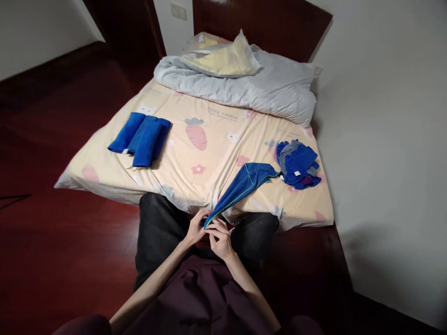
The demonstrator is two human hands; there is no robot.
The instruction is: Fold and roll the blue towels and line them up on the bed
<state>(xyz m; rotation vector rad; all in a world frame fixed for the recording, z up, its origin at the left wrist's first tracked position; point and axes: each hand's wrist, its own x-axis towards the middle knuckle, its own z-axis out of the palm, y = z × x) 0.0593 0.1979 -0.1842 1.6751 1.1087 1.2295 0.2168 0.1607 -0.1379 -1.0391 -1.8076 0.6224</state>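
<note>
A blue towel with green stitched edging stretches from my fingers over the front of the bed toward the right. Its near corner is pinched by my left hand on one side and my right hand on the other, both close together above my lap. The far end of the cloth rests on the bed, touching or nearly touching a crumpled pile of blue and grey cloths. At the left of the bed lie several blue towels folded into long, thick bundles, partly on top of one another.
The bed has a cream sheet printed with carrots and flowers. A rolled grey quilt and a yellow pillow lie toward the headboard. A white wall stands close on the right; dark red floor spreads left.
</note>
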